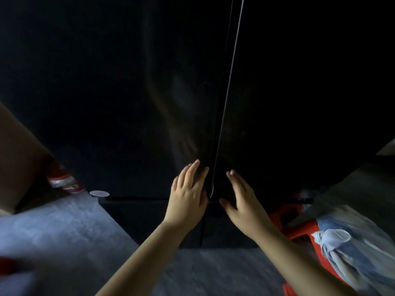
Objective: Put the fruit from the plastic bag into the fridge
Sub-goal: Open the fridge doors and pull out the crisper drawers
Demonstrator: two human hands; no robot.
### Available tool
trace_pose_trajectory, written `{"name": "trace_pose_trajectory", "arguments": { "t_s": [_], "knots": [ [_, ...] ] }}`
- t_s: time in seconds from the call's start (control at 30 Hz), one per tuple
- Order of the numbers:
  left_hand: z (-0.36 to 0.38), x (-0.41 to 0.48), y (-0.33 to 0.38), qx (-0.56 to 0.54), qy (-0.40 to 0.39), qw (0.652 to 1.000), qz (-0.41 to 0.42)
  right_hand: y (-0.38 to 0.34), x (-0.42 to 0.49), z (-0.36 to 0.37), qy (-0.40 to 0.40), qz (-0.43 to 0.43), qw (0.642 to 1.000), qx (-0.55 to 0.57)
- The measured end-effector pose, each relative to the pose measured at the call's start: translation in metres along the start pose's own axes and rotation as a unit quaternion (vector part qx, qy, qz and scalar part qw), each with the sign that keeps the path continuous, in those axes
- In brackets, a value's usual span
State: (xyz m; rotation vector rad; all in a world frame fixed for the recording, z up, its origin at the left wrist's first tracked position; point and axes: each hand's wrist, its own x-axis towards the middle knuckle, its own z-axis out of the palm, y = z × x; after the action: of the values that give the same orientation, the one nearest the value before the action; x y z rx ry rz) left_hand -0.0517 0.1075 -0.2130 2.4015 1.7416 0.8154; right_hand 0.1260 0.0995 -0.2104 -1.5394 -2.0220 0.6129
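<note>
A tall black fridge (128, 92) with two doors fills the view, and both doors are closed, meeting at a thin seam (222, 116). My left hand (188, 195) lies flat on the left door just beside the seam, fingers spread. On the right door, my right hand (241, 199) rests flat with its fingers apart. Neither hand holds anything. A pale plastic bag (346, 248) lies at the lower right on something red. No fruit is visible.
A brown cardboard box (15, 159) stands at the left, with a red and white packet (62, 178) behind it. The grey floor (64, 231) spreads below the fridge. A red frame (299, 229) sits under the bag at the right.
</note>
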Motion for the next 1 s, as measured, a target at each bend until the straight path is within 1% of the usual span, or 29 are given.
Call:
{"name": "trace_pose_trajectory", "arguments": {
  "t_s": [0.03, 0.07, 0.1, 0.13, 0.17, 0.2, 0.23, 0.27, 0.3, 0.33, 0.37, 0.43, 0.5, 0.67, 0.83, 1.0],
  "knots": [
    [0.008, -0.007, 0.001, -0.088, 0.001, 0.995, -0.04, 0.003, -0.004, 0.007, -0.021, 0.076, 0.988, 0.131],
    [0.016, -0.014, 0.003, -0.202, -0.005, 0.973, -0.116, 0.003, -0.005, 0.014, -0.036, 0.179, 0.943, 0.279],
    [0.022, -0.018, 0.006, -0.334, -0.01, 0.915, -0.226, 0.006, -0.004, 0.021, -0.033, 0.279, 0.865, 0.415],
    [0.028, -0.018, 0.008, -0.464, -0.013, 0.813, -0.352, 0.01, -0.002, 0.029, -0.009, 0.35, 0.778, 0.522],
    [0.034, -0.017, 0.006, -0.573, -0.019, 0.681, -0.456, 0.014, 0.001, 0.037, 0.027, 0.388, 0.699, 0.6],
    [0.042, -0.015, 0.002, -0.658, -0.021, 0.547, -0.517, 0.017, 0.005, 0.043, 0.064, 0.4, 0.636, 0.657],
    [0.05, -0.014, -0.004, -0.718, -0.016, 0.438, -0.54, 0.021, 0.008, 0.049, 0.096, 0.404, 0.591, 0.692],
    [0.057, -0.014, -0.01, -0.756, -0.003, 0.363, -0.544, 0.022, 0.011, 0.055, 0.117, 0.407, 0.561, 0.712],
    [0.064, -0.015, -0.015, -0.776, 0.018, 0.315, -0.547, 0.022, 0.014, 0.061, 0.128, 0.416, 0.541, 0.719],
    [0.069, -0.016, -0.017, -0.784, 0.035, 0.285, -0.55, 0.022, 0.016, 0.066, 0.134, 0.426, 0.524, 0.725],
    [0.074, -0.017, -0.02, -0.789, 0.047, 0.263, -0.553, 0.023, 0.019, 0.071, 0.14, 0.437, 0.509, 0.729],
    [0.082, -0.016, -0.023, -0.793, 0.059, 0.23, -0.561, 0.025, 0.026, 0.078, 0.149, 0.45, 0.482, 0.737],
    [0.089, -0.012, -0.026, -0.792, 0.068, 0.213, -0.568, 0.029, 0.034, 0.083, 0.159, 0.453, 0.47, 0.741],
    [0.108, -0.003, -0.038, -0.782, 0.078, 0.206, -0.583, 0.038, 0.048, 0.094, 0.179, 0.461, 0.455, 0.74],
    [0.12, 0.002, -0.041, -0.786, 0.085, 0.195, -0.581, 0.047, 0.052, 0.108, 0.188, 0.472, 0.456, 0.731],
    [0.132, 0.002, -0.048, -0.782, 0.091, 0.197, -0.585, 0.059, 0.057, 0.117, 0.202, 0.479, 0.44, 0.732]
  ]
}}
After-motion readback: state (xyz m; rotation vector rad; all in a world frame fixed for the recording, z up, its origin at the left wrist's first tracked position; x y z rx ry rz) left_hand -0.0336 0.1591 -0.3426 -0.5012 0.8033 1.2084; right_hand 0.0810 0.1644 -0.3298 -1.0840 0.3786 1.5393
